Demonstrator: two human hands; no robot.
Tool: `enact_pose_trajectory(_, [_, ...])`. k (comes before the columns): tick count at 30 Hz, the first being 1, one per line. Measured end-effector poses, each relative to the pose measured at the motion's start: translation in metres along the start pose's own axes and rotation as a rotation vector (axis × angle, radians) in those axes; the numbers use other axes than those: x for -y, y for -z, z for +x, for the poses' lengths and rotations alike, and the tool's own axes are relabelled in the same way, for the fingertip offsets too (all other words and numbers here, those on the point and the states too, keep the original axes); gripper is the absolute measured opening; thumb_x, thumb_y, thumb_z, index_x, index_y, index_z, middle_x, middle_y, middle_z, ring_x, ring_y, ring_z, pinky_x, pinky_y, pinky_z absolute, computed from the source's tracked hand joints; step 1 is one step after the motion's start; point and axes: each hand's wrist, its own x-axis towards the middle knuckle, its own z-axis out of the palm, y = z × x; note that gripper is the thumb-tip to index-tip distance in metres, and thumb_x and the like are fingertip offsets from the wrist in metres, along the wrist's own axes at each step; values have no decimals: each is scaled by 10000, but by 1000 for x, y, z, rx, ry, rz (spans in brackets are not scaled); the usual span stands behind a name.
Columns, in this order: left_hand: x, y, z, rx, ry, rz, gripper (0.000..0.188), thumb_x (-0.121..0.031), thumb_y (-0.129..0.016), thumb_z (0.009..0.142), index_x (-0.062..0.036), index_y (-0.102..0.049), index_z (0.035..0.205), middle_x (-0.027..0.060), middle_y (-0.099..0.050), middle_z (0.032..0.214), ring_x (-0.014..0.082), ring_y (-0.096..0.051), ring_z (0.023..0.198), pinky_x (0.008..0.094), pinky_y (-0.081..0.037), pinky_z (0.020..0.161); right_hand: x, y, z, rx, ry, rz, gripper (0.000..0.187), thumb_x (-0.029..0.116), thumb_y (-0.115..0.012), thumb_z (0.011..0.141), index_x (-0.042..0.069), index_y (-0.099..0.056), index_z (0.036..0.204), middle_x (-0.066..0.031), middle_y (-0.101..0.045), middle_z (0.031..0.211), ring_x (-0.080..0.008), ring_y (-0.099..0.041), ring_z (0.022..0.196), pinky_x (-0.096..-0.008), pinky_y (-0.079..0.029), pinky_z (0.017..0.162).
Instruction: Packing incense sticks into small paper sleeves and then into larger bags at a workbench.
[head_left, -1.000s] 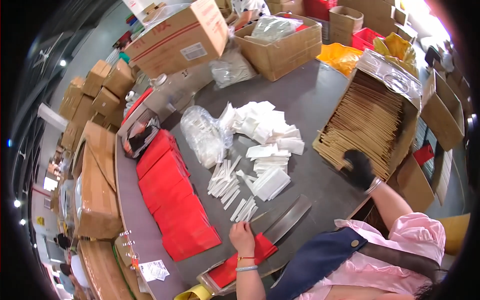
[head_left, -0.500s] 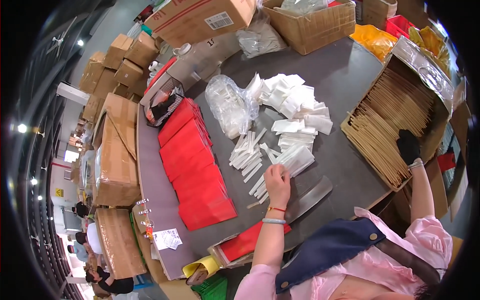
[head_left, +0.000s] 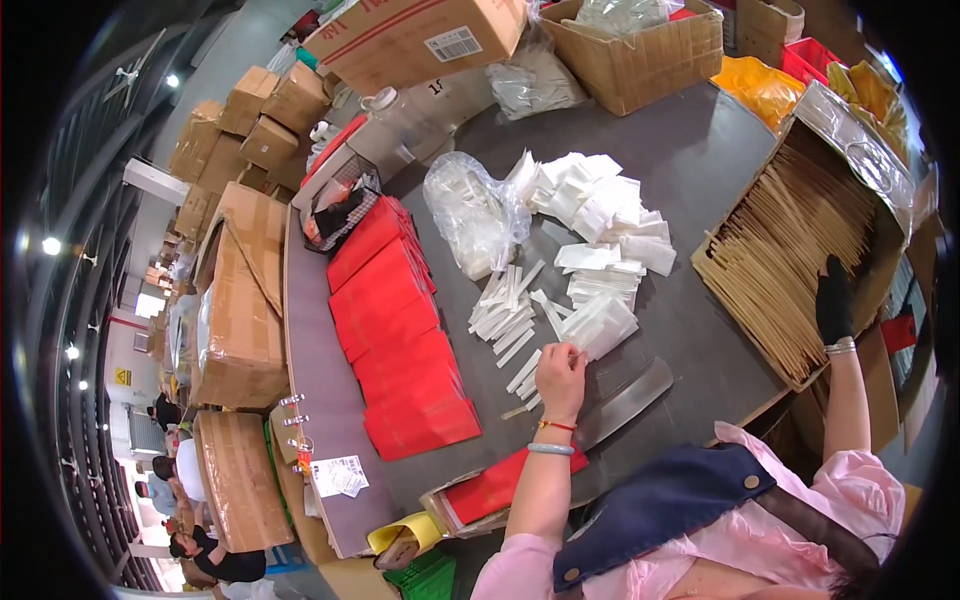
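Observation:
My left hand (head_left: 561, 383), bare, with a red string and a pale bangle at the wrist, hovers at the near edge of a fan of flat white packets (head_left: 603, 326). Its fingers are curled and pressed together; whatever they pinch is hidden. My right hand (head_left: 833, 302), in a black glove, lies stretched out along the right side of an open carton (head_left: 742, 329) filled with thin brown sticks (head_left: 790, 235). It appears to hold nothing. Just right of my left hand, a curved grey metal strip (head_left: 628, 405) lies on the dark table.
Narrow white strips (head_left: 503, 308), a clear plastic bag of white pieces (head_left: 468, 215) and a heap of white packets (head_left: 590, 195) cover mid-table. Overlapping red packets (head_left: 390, 320) run along the left. Cardboard boxes (head_left: 635, 60) stand at the back; a red-filled tray (head_left: 495, 490) sits near me.
My right hand has shifted from over the sticks toward the carton's near right side, its fingers straightening. The left hand stays by the white packets. The whole view has shifted slightly.

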Motion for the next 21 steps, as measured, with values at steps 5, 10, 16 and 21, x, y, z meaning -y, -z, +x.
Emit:
enact_pose_trajectory(5, [-31,39,-16,111,211,-230,170,-141,-754,765,-31,-628,792,98,-629,716,223,-615,647,329,-488,621,121,70,-16,44,304,419,220,76,-576,886,4,-629,1086,-190,-648,1030,-346,-598,996,-389,-459,876])
enact_pose_trajectory(10, [-24,48,-74,325,38,117,314,-265,-819,659,-79,-686,875,80,-643,894,257,-599,915,349,-476,802,221,62,-51,590,588,698,159,101,-645,805,98,-703,952,-137,-566,730,-326,-574,746,-409,-447,657])
enact_pose_trajectory(16, [-20,82,-108,180,30,213,581,-267,-832,608,-60,-644,1117,125,-571,1133,335,-498,1090,439,-419,929,240,32,-70,809,824,498,188,140,-689,772,144,-713,958,-138,-569,743,-311,-575,735,-406,-458,632])
enact_pose_trajectory(21, [-21,62,-114,254,25,164,700,-270,-842,617,-53,-575,1227,113,-540,1221,346,-450,1171,465,-371,987,266,-5,-109,703,992,656,149,216,-712,751,146,-702,882,-105,-613,782,-328,-598,768,-412,-482,640])
